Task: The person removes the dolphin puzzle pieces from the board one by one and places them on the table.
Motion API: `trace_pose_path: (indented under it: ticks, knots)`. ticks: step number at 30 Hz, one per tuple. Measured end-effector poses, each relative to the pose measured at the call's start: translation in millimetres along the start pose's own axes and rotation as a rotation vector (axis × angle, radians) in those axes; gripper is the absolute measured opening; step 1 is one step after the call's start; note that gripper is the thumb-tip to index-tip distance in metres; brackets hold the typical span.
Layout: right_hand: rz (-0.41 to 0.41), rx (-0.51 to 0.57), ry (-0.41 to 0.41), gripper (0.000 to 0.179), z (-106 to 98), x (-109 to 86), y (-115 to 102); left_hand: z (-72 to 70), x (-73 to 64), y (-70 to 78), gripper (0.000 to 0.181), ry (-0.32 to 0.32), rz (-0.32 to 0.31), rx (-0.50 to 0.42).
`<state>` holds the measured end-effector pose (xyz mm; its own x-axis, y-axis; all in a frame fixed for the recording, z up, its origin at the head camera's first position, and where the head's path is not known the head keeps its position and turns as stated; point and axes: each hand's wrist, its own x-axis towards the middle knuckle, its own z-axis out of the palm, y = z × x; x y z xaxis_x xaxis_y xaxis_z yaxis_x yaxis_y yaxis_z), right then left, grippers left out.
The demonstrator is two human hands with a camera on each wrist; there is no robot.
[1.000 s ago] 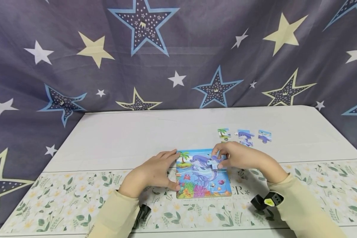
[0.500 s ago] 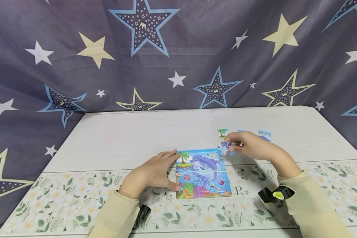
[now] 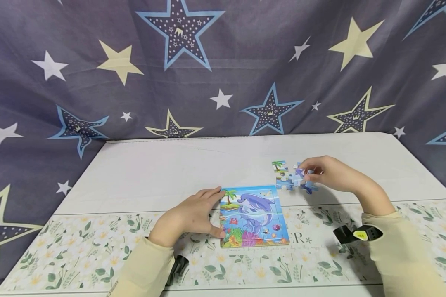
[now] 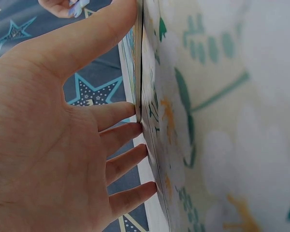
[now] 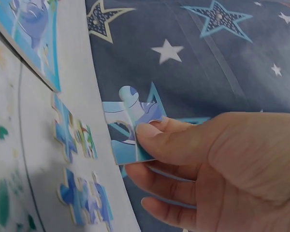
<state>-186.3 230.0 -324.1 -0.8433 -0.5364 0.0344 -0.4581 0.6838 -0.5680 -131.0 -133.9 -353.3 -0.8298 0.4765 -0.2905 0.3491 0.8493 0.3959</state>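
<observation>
A square dolphin jigsaw puzzle lies in front of me. My left hand rests at its left side, fingers spread, with thumb and index fingertips right at the edge. In the left wrist view the fingers look nearly straight. To the right of the puzzle and beyond it, my right hand pinches a puzzle piece between thumb and index finger. That piece is pale blue and purple, tilted up, and held over the loose pieces. The thumb covers its right part.
Loose pieces lie at the puzzle's far right: a palm tree piece, a blue and green piece and a purple-blue piece. Others are partly hidden by the right hand. A star-patterned curtain stands behind the white and floral tabletop.
My right hand has carried the puzzle piece from over the puzzle's upper right, away and to the right, above the loose pieces. My left hand has stayed in place.
</observation>
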Motion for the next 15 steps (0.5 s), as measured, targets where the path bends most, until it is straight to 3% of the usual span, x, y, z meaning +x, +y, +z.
trace_pose_path:
  ticks: [7,15]
  knots:
    - [0.094,0.046,0.023,0.024,-9.6,-5.6,14.9,-0.2,-0.4,0.6,0.108,0.0,-0.003,-0.001]
    - [0.138,0.051,0.051,0.019,-17.2,-12.6,30.8,-0.2,-0.2,0.9,0.108,0.0,-0.01,0.003]
